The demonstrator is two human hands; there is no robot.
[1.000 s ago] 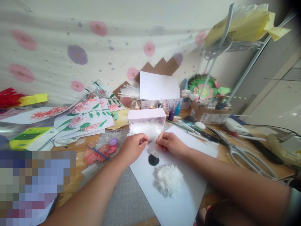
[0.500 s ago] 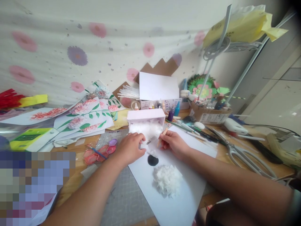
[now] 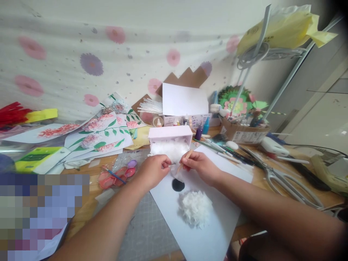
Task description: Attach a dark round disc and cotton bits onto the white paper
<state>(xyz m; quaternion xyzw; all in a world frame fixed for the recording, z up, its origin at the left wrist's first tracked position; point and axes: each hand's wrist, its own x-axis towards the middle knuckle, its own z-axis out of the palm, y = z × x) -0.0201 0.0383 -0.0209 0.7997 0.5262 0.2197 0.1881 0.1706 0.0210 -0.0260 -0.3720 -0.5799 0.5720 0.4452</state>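
My left hand [image 3: 153, 170] is closed, its thumb and finger pinching a small thing with a grey, metal-looking tip [image 3: 173, 163]; its kind I cannot make out. Facing it, my right hand [image 3: 199, 165] grips a thin wooden stick [image 3: 179, 168] slanting downward. A scrap of thin white paper [image 3: 176, 174] shows between the hands, by the stick's lower end. Just below lies a black disc [image 3: 178, 185] on the white sheet [image 3: 212, 239]. Nearer me sits a ruffled white paper flower [image 3: 196, 208]. Behind the hands, an open white box [image 3: 170, 133] holds many white pieces.
At right lie large scissors [image 3: 285, 186], several brushes and a cardboard box [image 3: 244, 132] of tools. A purple bottle [image 3: 199, 133] stands behind. At left are flower paintings [image 3: 95, 136], a red paint palette [image 3: 107, 181] and a yellow-green box [image 3: 40, 159]. A grey cutting mat [image 3: 146, 228] lies underneath.
My left fingers have turned a little, and the grey tip now points right toward the stick. The stick has shifted slightly left and down, with the white scrap now over the disc's upper edge.
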